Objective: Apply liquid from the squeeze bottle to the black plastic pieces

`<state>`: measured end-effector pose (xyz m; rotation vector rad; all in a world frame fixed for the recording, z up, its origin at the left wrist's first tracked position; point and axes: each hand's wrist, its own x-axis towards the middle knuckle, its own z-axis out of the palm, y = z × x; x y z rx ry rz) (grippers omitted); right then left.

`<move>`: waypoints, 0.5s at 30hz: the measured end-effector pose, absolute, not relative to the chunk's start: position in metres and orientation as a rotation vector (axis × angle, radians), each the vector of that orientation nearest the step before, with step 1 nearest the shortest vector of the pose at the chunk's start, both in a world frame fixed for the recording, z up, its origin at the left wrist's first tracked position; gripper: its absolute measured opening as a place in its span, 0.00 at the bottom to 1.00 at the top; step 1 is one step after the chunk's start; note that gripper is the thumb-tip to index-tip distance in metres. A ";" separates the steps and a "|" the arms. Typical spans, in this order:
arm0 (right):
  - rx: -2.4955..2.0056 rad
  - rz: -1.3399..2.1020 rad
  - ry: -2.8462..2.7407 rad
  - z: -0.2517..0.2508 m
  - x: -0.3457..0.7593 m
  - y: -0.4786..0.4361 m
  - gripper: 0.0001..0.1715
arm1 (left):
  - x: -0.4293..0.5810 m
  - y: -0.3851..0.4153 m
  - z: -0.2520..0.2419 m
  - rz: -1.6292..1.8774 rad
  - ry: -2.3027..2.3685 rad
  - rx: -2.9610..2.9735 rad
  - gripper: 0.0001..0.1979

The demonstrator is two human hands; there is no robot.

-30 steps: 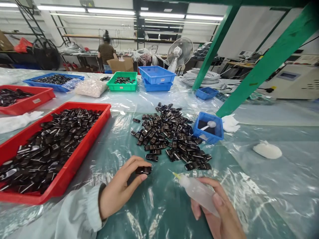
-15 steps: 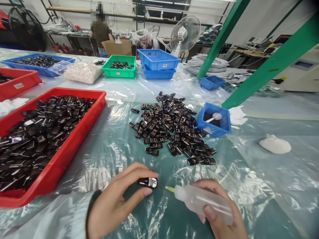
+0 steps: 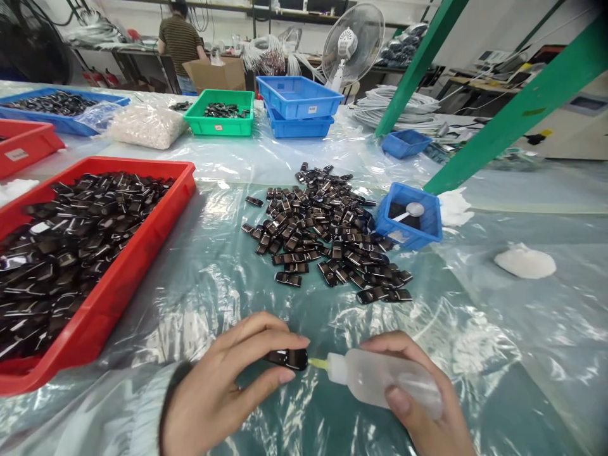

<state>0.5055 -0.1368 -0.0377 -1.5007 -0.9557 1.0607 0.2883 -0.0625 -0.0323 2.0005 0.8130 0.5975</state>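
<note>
My left hand (image 3: 223, 392) pinches the small black part (image 3: 287, 358) just above the counter (image 3: 498, 354), open end facing right, so the bottle (image 3: 380, 380) gripped sideways in my right hand (image 3: 422, 411) meets it nozzle-first

right hand (image 3: 422, 405) cut off below, bottle (image 3: 380, 380) contents perhaps clear, unreadable tray labels

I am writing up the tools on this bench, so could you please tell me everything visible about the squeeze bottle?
The squeeze bottle is small, of cloudy translucent soft-looking plastic, with a thin yellow nozzle. It lies nearly level above the plastic-covered table, nozzle pointing left. The right hand wraps around its body. The nozzle tip meets the end of a small glossy black part pinched in the left hand.
</note>
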 end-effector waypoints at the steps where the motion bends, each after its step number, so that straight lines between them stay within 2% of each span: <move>1: -1.503 1.078 -0.947 -0.038 0.506 -0.137 0.26 | 0.288 -0.063 -0.032 0.599 0.804 2.002 0.13; 15: -1.449 1.174 -0.880 -0.039 0.511 -0.137 0.26 | 0.287 -0.065 -0.030 0.649 0.755 2.069 0.14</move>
